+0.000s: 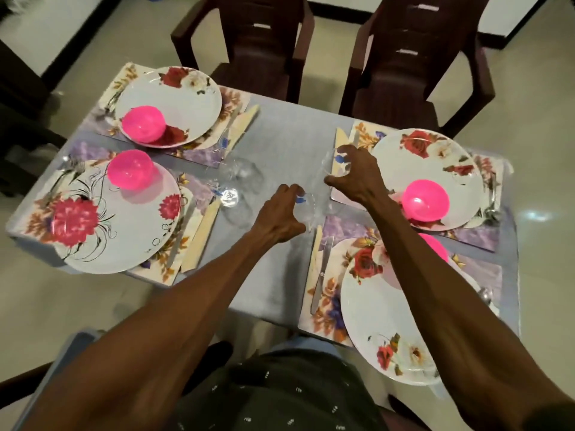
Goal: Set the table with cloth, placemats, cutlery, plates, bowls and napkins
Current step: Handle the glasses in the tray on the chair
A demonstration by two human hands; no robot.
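A grey-blue cloth (280, 132) covers the table, which holds floral placemats (326, 309). Each mat carries a flowered white plate (373, 325) and a pink bowl (143, 123). Cream napkins (199, 241) and a knife (322, 275) lie beside the plates. At the table's middle, my left hand (277, 217) grips a clear glass (311, 209) by its side. My right hand (361, 175) is clawed over the rim of a second clear glass (326, 164), thumb and fingers around it. Both glasses stand between the two right-hand mats' inner edges.
Two more clear glasses (245, 172) (233, 206) stand left of centre by the left mats. Two dark brown chairs (258, 48) (413, 63) face the far edge. Spoons (491, 209) lie at the right rim. Tiled floor surrounds the table.
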